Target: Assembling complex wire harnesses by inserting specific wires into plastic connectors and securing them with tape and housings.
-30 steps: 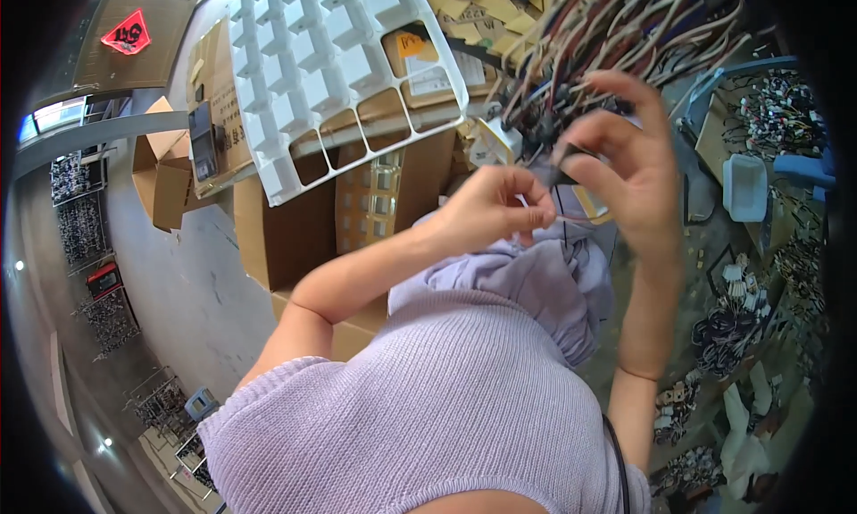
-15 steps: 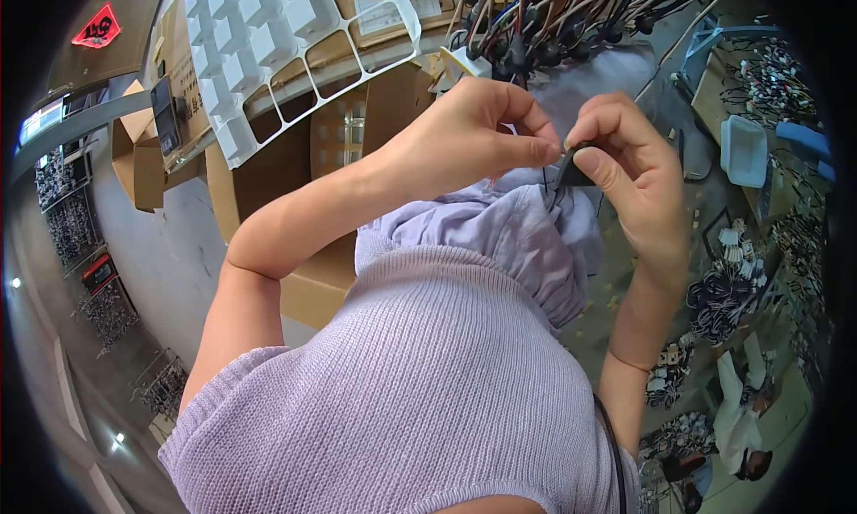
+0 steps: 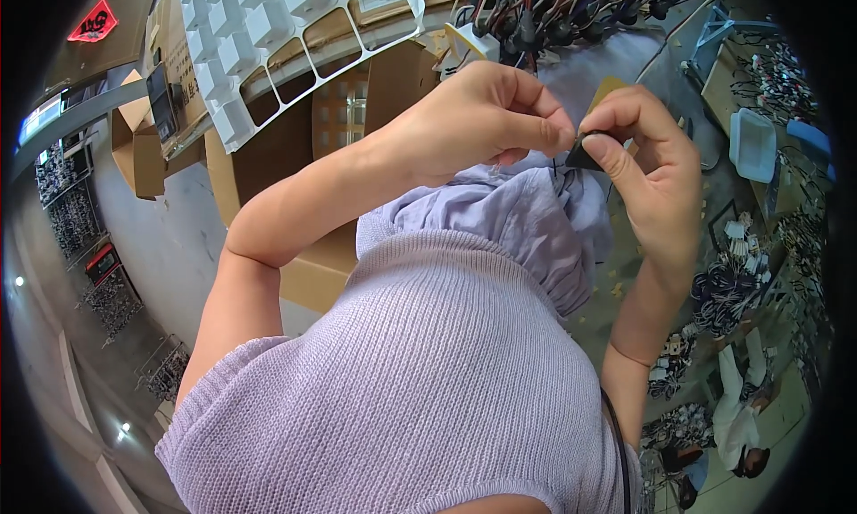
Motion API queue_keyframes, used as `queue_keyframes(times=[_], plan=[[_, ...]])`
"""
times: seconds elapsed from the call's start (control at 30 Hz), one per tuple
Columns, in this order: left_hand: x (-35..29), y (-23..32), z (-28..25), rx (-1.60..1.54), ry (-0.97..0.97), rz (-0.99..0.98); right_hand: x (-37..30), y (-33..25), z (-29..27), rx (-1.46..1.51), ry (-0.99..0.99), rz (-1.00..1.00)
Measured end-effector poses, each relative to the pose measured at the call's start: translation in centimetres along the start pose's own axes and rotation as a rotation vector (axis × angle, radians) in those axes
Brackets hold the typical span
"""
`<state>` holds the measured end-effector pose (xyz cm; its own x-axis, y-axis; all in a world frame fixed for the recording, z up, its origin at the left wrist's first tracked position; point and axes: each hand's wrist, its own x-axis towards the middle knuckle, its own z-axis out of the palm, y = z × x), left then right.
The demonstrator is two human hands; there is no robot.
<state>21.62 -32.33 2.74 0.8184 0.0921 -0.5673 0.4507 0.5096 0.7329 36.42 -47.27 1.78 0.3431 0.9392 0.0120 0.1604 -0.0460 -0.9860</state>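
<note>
Thumb and fingers of my right hand point(image 3: 656, 170) pinch a small black flat piece point(image 3: 585, 154), its dark corner sticking out below the thumb. A yellowish-tan sheet point(image 3: 609, 88) shows above the same fingers; whether it is joined to the black piece I cannot tell. My left hand point(image 3: 482, 125) is closed in a pinch, its fingertips right beside the black piece. What lies between those fingertips is hidden. Below both hands bunches lavender cloth point(image 3: 527, 215). Beyond them hangs a bundle of cables point(image 3: 536, 27) with dark connectors.
A white moulded tray point(image 3: 237, 54) leans at the upper left, over an open cardboard box point(image 3: 326, 277). On the right, a pale blue bin point(image 3: 752, 146) stands by heaps of small wired parts. Coiled cables point(image 3: 728, 291) lie lower right, near another person point(image 3: 736, 425).
The left fingertips have come right up to the black piece. My right hand has shifted slightly right and turned, and the yellowish-tan sheet now shows above its fingers.
</note>
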Motion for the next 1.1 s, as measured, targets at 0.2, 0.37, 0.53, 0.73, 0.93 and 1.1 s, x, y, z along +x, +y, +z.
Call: queue_keyframes(times=[0.2,0.37,0.53,0.73,0.93,1.1], plan=[[0.3,-1.1,-0.6,0.076,0.038,0.041,-0.3,-1.2,1.5,-0.264,0.139,0.037],[0.2,-1.5,-1.1,0.088,0.033,0.139,-0.1,-0.2,2.1,-0.424,0.257,-0.125],[0.5,-1.9,-1.1,0.102,0.0,0.234,-0.8,1.3,2.7,0.267,0.354,-0.096],[0.8,-2.4,0.5,0.009,0.157,0.437,-1.7,0.6,2.8,-0.112,0.355,-0.141],[0.7,-2.3,0.8,0.177,0.167,0.511,-2.0,0.6,3.0,-0.065,0.456,-0.054],[0.5,-2.3,1.0,0.627,0.337,0.666,-2.1,0.5,3.0,-0.145,0.421,-0.09]])
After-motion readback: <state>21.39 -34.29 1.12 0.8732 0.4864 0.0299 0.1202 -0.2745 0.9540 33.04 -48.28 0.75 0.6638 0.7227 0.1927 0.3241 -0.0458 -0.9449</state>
